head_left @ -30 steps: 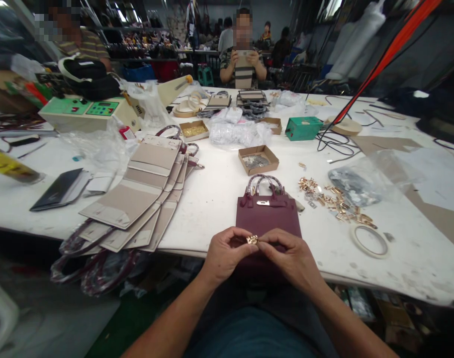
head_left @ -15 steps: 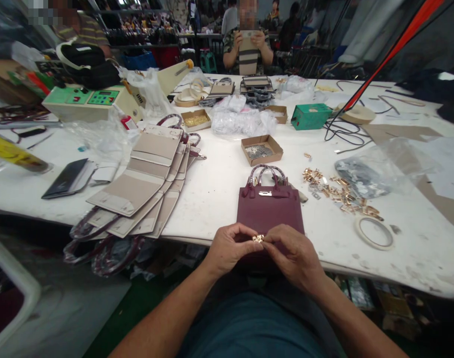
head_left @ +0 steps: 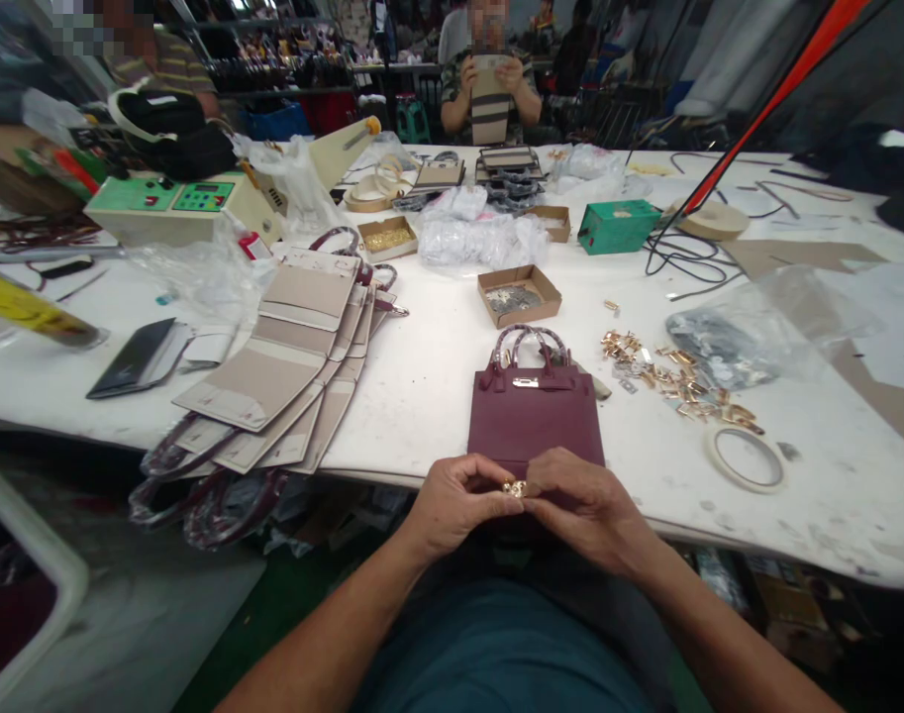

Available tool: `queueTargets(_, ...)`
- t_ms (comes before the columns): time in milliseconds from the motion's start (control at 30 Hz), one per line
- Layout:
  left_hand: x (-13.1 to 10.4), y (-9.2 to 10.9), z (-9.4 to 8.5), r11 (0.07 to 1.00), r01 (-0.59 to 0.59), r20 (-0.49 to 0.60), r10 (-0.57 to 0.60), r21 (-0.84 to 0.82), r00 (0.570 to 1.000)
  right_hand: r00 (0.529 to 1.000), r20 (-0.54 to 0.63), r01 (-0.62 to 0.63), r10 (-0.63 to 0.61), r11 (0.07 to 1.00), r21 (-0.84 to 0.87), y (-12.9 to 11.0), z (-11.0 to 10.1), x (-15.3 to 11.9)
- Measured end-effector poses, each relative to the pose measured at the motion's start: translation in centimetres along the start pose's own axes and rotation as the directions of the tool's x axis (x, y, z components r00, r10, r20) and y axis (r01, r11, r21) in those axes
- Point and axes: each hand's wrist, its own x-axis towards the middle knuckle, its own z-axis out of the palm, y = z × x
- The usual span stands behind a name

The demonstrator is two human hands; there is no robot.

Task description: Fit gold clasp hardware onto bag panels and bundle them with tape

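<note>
Between the fingertips of both hands is a small gold metal fitting (head_left: pixel 514 488), its exact kind too small to make out. My left hand (head_left: pixel 457 503) pinches it from the left, thumb below and fingers above. From the right, my right hand (head_left: pixel 586 505) closes thumb and fingers on its other side. Just beyond the hands, a burgundy handbag (head_left: pixel 535 421) lies at the table's front edge, its wrapped handles pointing away from me and a metal plate on its front. My hands hide its near end.
Gold fittings (head_left: pixel 681 381) lie loose at right, near a tape roll (head_left: pixel 745 458) and a plastic bag of parts (head_left: pixel 719 347). A cardboard box (head_left: pixel 520 297) holds metal pieces. Stacked bag panels (head_left: pixel 273 366) overhang the white table (head_left: pixel 414 396) at left. Across it, a person (head_left: pixel 492 89) holds a panel.
Both hands and the gold fitting sit slightly lower in view. The right fingers have shifted a little around the fitting. The view itself has moved slightly.
</note>
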Motion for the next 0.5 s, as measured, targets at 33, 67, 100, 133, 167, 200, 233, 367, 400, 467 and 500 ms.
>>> queueTargets(33,0.0,0.0,0.1,1.000,-0.003,-0.004,0.003,-0.001,1.000,1.000,-0.016,-0.001,0.001,1.000,0.018,0.0,0.0,-0.1)
queueTargets(67,0.0,0.1,0.2,1.000,-0.006,-0.006,0.006,-0.003,1.000,0.999,-0.033,-0.020,0.022,0.999,0.051,0.0,0.0,-0.2)
queueTargets(100,0.0,0.1,0.3,1.000,-0.013,-0.005,0.013,-0.004,1.000,0.997,-0.047,-0.057,0.062,0.994,0.094,0.0,-0.1,-0.3)
queueTargets(133,0.0,0.2,0.4,1.000,-0.030,-0.004,0.030,-0.004,1.000,0.992,-0.058,-0.105,0.114,0.985,0.139,0.0,-0.2,-0.3)
queueTargets(167,0.0,0.3,0.6,0.998,-0.055,-0.003,0.055,-0.002,0.998,0.984,-0.061,-0.155,0.168,0.972,0.175,-0.1,-0.2,-0.4)
queueTargets(200,-0.1,0.5,0.7,0.996,-0.087,-0.003,0.087,0.001,0.996,0.975,-0.058,-0.198,0.213,0.960,0.196,-0.2,-0.4,-0.4)
queueTargets(233,-0.1,0.6,0.9,0.993,-0.115,-0.003,0.115,0.003,0.993,0.969,-0.051,-0.229,0.244,0.953,0.201,-0.3,-0.5,-0.4)
queueTargets(367,-0.4,1.0,1.1,0.993,-0.118,0.003,0.118,0.018,0.993,0.982,0.003,-0.190,0.191,0.976,0.110,-0.6,-1.1,-0.2)
queueTargets(400,-0.5,1.1,1.1,0.994,-0.104,0.003,0.104,0.033,0.995,0.989,0.012,-0.147,0.147,0.988,0.051,-0.6,-1.2,-0.2)
queueTargets(467,-0.8,1.4,1.1,0.991,-0.102,-0.005,0.103,0.090,0.995,0.998,0.035,-0.039,0.043,0.995,-0.094,-0.7,-1.3,-0.2)
queueTargets(500,-0.9,1.5,1.1,0.984,-0.116,-0.009,0.118,0.132,0.993,0.999,0.042,0.012,-0.006,0.987,-0.158,-0.8,-1.2,-0.2)
